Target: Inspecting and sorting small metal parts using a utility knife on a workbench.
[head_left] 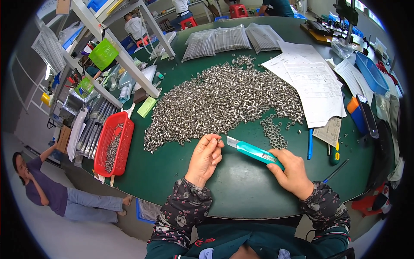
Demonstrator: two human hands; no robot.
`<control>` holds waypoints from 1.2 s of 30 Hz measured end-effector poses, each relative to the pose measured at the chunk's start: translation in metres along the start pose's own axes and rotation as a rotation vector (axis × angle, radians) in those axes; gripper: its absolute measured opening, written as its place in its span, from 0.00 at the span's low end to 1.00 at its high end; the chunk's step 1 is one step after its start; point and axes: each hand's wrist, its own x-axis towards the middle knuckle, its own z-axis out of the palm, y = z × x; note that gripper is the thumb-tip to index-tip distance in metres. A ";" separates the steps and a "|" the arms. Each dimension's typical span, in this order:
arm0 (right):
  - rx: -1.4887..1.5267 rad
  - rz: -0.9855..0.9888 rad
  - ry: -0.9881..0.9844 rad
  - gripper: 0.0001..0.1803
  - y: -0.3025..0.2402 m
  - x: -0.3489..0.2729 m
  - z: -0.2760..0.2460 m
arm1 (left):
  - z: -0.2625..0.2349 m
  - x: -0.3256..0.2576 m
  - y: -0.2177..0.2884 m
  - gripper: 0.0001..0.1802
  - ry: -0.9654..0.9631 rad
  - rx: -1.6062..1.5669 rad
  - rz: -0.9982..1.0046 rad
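My right hand (293, 172) grips a teal utility knife (255, 154) by its rear end. Its blade (232, 141) is out and points left toward my left hand (204, 157). Between the thumb and fingertips of that left hand is a small metal ring (219, 140), close to the blade tip. Whether blade and ring touch, I cannot tell. Beyond both hands spreads a large heap of small metal rings (224, 99) on the green table (241, 190). A flat patch of loose rings (274, 133) lies just past the knife.
A red basket (129, 142) holding small metal parts stands at the left edge. Paper sheets (317, 88), a blue pen (310, 144) and a blue tray (371, 72) lie right. Bagged metal tubes (233, 39) lie at the back. A person (56, 190) stands at left.
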 end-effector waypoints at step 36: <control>0.257 0.121 -0.173 0.15 0.010 0.000 0.001 | 0.010 -0.004 -0.001 0.07 0.009 0.397 0.146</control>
